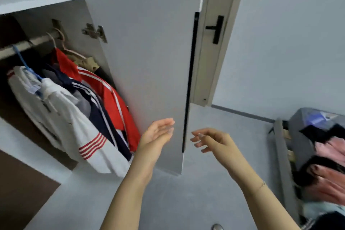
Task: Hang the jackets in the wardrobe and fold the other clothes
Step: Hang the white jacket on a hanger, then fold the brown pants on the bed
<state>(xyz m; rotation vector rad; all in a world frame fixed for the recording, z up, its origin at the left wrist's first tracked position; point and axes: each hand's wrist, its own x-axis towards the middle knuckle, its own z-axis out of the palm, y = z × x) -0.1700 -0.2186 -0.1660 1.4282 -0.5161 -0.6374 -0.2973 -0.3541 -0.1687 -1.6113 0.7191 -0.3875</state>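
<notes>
Both hands, left hand [158,132] and right hand [211,139], hung empty with fingers loosely spread; the limp pink clothes [328,155] looked best gathered by their edges.

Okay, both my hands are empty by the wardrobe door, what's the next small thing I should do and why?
Probably turn right and pick a garment from the clothes pile. Both the left hand and the right hand are open and hold nothing, several jackets already hang on the rail behind the open wardrobe door, and the pile at the right looks unsorted.
</notes>
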